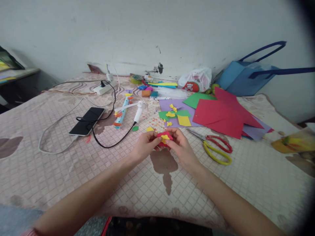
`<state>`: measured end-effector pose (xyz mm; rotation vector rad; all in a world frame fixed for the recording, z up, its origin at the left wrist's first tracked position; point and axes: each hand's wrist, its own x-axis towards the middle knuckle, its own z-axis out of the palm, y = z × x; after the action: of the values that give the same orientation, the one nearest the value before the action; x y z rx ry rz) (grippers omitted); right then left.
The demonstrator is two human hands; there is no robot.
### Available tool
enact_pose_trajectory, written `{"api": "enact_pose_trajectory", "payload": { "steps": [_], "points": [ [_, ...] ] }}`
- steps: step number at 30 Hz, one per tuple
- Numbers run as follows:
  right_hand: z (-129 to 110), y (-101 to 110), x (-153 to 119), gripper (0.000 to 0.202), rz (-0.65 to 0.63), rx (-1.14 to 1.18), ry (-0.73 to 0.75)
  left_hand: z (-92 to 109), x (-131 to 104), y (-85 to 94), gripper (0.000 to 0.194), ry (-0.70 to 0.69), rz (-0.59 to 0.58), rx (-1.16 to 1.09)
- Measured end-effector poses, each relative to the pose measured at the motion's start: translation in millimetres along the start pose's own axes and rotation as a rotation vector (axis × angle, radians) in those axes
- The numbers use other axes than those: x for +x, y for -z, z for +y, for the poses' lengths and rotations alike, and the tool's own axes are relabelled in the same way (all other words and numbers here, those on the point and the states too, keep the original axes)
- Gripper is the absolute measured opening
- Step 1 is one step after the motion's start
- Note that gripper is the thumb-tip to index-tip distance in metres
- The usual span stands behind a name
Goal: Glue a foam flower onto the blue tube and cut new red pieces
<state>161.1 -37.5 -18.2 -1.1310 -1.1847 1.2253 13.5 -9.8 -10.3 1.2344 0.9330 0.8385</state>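
Observation:
Near the middle of the table, a small red piece with a yellow flower-like shape point(165, 139) on it is held between both hands. My left hand point(146, 144) grips its left side, the thumb resting beside the yellow shape. On the right side, my right hand point(180, 144) pinches it with the thumb on top. Scissors point(209, 144) with one red and one yellow-green handle lie right of my right hand. Just beyond the hands are small yellow cutouts point(170, 114), a yellow square point(184, 121) and a green leaf-shaped piece point(135, 128).
A phone point(90, 119) with cables and a white handheld tool point(139, 113) lie to the left. Red sheets point(219, 116) cover purple paper at the right. A power strip point(104, 88), plastic bag point(197, 80) and blue bag point(243, 78) stand at the back.

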Motion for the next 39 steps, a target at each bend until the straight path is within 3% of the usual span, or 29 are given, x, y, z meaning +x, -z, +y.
{"api": "enact_pose_trajectory", "payload": {
  "steps": [9,17,39],
  "points": [
    [-0.6,0.7,-0.2,0.028,-0.02,-0.007,0.026,-1.5,0.6,0.3,0.012,0.052,-0.013,-0.071],
    [-4.1,-1.6,-0.2,0.027,-0.001,-0.089,0.048,0.1,0.1,1.1,0.031,0.022,-0.05,-0.001],
    [0.2,0.4,-0.7,0.027,-0.003,-0.04,0.042,-0.1,1.0,0.8,0.015,0.053,-0.06,-0.074]
  ]
}}
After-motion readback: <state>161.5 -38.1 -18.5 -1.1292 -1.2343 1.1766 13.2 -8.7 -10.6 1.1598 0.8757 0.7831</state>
